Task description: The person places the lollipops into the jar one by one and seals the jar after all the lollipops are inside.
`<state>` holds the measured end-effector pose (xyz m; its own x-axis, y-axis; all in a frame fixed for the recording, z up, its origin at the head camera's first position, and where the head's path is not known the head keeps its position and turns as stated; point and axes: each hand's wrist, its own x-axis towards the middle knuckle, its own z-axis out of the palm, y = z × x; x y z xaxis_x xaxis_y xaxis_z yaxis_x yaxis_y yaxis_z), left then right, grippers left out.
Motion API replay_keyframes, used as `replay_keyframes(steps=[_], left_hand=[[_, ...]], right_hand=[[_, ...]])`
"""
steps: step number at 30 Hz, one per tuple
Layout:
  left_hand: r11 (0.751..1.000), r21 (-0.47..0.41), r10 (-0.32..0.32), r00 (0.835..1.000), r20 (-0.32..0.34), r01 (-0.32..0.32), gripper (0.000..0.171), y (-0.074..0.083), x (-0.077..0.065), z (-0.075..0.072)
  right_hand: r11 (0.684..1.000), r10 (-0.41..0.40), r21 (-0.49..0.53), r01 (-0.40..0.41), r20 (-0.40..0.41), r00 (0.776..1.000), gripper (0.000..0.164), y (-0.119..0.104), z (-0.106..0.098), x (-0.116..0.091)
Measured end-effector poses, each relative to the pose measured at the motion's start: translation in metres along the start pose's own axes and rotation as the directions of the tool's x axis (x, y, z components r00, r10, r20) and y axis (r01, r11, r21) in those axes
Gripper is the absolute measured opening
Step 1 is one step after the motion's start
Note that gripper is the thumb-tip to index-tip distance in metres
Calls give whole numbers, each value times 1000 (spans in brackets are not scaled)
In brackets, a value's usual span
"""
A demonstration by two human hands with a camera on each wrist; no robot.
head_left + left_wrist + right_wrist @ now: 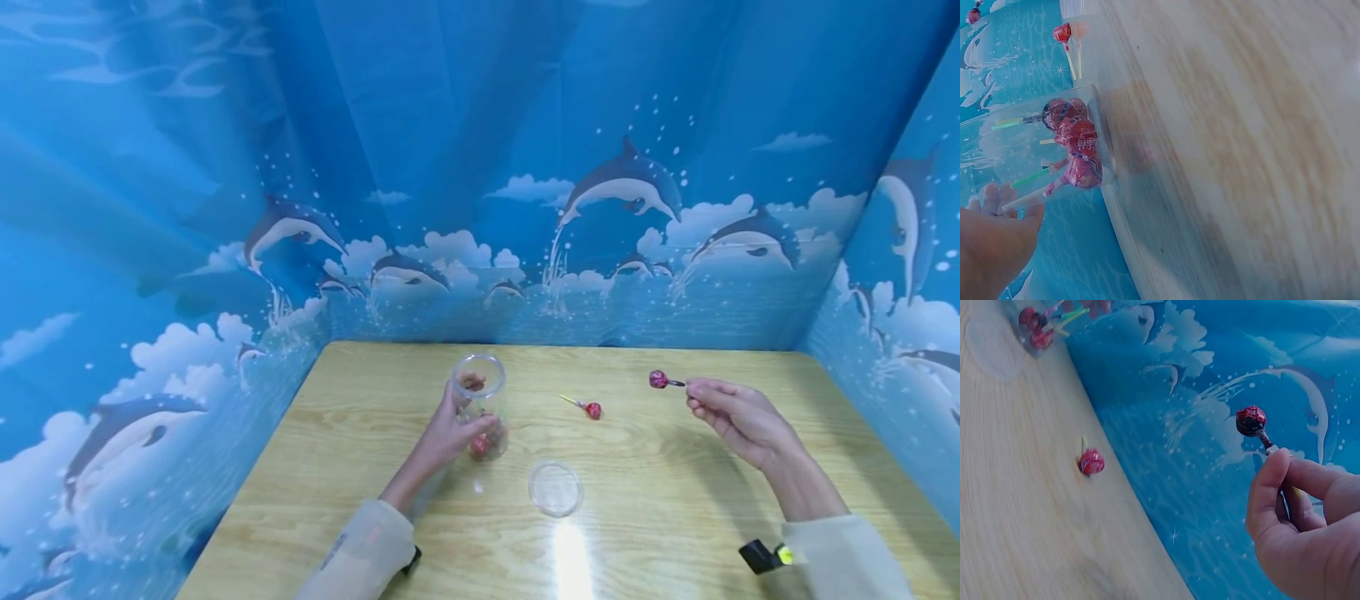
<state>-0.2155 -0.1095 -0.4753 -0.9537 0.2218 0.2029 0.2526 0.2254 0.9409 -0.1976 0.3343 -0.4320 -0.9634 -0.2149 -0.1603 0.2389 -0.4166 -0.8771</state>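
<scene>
My left hand (450,432) grips a clear plastic jar (497,407) round its side, its mouth uncovered and facing up. Inside, several red-wrapped lollipops (1077,139) lie heads down at the bottom, sticks pointing to the mouth. Whether the jar's base touches the table cannot be told. Off to the right, my right hand (746,423) pinches a dark red lollipop (657,379) by its stick between thumb and fingers, raised above the table. Between the hands, another red lollipop (593,411) with a yellowish stick lies on the wood.
A round clear lid (555,489) lies flat on the wooden table (637,533), nearer me than the loose lollipop. Blue dolphin-printed sheets (487,167) stand behind the table and along both sides.
</scene>
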Motion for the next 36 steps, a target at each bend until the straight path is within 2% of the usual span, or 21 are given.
replay_keyframes(steps=[10, 16, 26, 36], left_hand=[[1000, -1, 9, 1000, 2, -9, 73, 0, -2, -1], [1000, -2, 9, 1000, 3, -9, 73, -1, -1, -2], [1000, 2, -9, 1000, 3, 9, 72, 1, -2, -1], [999, -31, 21, 1000, -4, -22, 70, -1, -1, -1]], right_hand=[[997, -40, 69, 34, 82, 996, 22, -6, 23, -6], [993, -59, 109, 50, 77, 995, 19, -6, 45, -3], [998, -26, 66, 23, 51, 998, 11, 1, 86, 11], [999, -28, 37, 25, 90, 996, 16, 13, 117, 25]])
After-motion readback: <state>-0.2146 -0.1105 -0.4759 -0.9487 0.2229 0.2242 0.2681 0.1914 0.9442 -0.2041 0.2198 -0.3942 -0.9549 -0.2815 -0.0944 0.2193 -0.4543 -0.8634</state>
